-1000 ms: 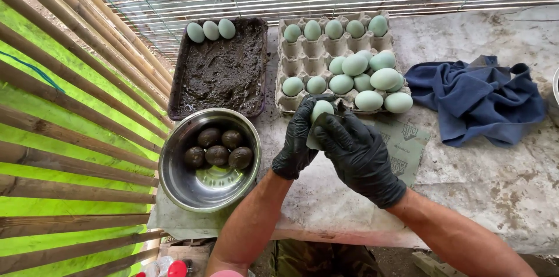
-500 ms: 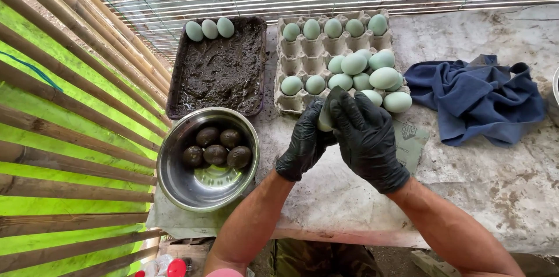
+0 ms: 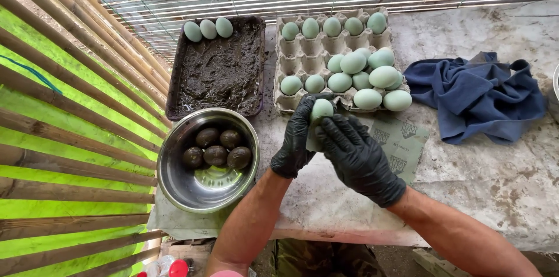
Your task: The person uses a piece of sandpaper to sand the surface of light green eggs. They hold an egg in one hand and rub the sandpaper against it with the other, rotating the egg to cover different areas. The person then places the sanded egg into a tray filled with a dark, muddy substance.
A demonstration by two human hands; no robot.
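Note:
Both my hands wear black gloves. My left hand (image 3: 295,140) holds a pale green egg (image 3: 321,108) upright, and the fingers of my right hand (image 3: 356,157) press a small grey-green sheet against its side. Just behind stands a grey cardboard egg tray (image 3: 286,102) filled with several pale green eggs (image 3: 369,76), some piled on the right. To the left a steel bowl (image 3: 170,179) holds several dark mud-coated eggs (image 3: 216,146).
A dark tray of black mud (image 3: 221,70) sits at the back left with three pale eggs (image 3: 208,29) at its far end. A blue cloth (image 3: 477,93) lies crumpled on the right. More grey-green sheets (image 3: 402,143) lie on the stained table (image 3: 495,184). Bamboo slats (image 3: 64,137) run along the left.
My hands lifted toward the egg tray half a second ago and have come back down. The right hand has slid along the egg and shifted the sheet.

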